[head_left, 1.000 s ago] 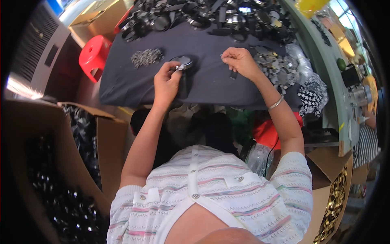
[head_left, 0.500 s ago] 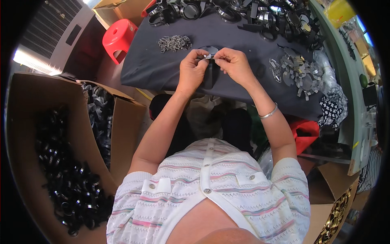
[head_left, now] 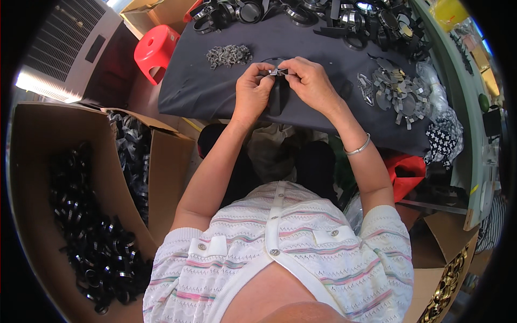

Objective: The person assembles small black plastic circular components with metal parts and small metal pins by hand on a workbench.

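Over the dark cloth on the table, both hands meet at a black strap (head_left: 276, 99) with a small silver metal piece (head_left: 276, 72) at its upper end. My left hand (head_left: 253, 92) pinches that piece from the left, thumb and forefinger together. From the right, my right hand (head_left: 312, 83) pinches at the same piece, its fingers curled. The strap's lower length lies toward me on the cloth. Part of a dark round shape shows behind the fingertips, which hide most of it. How the metal piece joins the strap cannot be made out.
Small grey metal pieces (head_left: 228, 56) lie heaped at the left; flat silver parts (head_left: 401, 94) are piled at the right. Black straps with round metal cases (head_left: 353, 24) crowd the far edge. A red stool (head_left: 156, 48) and a cardboard box (head_left: 132, 215) of black coils stand left.
Both hands still hold the metal piece and have shifted very slightly. The right fingers have turned a little, and a darker strip shows beside them. The whole view has moved slightly.
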Tool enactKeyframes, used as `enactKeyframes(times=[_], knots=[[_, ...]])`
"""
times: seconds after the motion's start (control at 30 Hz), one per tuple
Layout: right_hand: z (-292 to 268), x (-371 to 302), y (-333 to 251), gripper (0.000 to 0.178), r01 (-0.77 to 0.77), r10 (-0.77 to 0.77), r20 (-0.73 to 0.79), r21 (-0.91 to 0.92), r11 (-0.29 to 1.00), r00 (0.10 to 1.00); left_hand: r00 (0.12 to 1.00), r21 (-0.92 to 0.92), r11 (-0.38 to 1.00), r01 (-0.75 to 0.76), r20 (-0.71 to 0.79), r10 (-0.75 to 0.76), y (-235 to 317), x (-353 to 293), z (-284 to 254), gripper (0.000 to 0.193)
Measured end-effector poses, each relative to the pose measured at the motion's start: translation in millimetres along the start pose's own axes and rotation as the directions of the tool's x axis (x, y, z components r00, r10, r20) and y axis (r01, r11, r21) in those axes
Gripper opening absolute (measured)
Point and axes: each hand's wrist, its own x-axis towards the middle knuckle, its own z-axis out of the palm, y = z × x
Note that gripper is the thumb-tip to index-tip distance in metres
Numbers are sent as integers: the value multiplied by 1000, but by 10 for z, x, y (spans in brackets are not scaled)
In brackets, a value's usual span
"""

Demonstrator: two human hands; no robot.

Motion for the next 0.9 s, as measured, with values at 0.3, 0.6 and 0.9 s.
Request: enactKeyframes(times=[0.3, 0.6, 0.9], knots=[[169, -74, 15, 3, -343, 455, 0, 656, 672, 890, 1000, 5, 1000, 5, -11, -5, 15, -5, 15, 13], [319, -181, -46, 3, -349, 604, -41, 784, 513, 796, 1000, -14, 1000, 7, -10, -7, 3, 5, 5, 14], [286, -93, -1, 7, -405, 506, -58, 525, 749, 861, 999, -5, 1000, -1, -35, 1, -49, 30, 0, 13]])
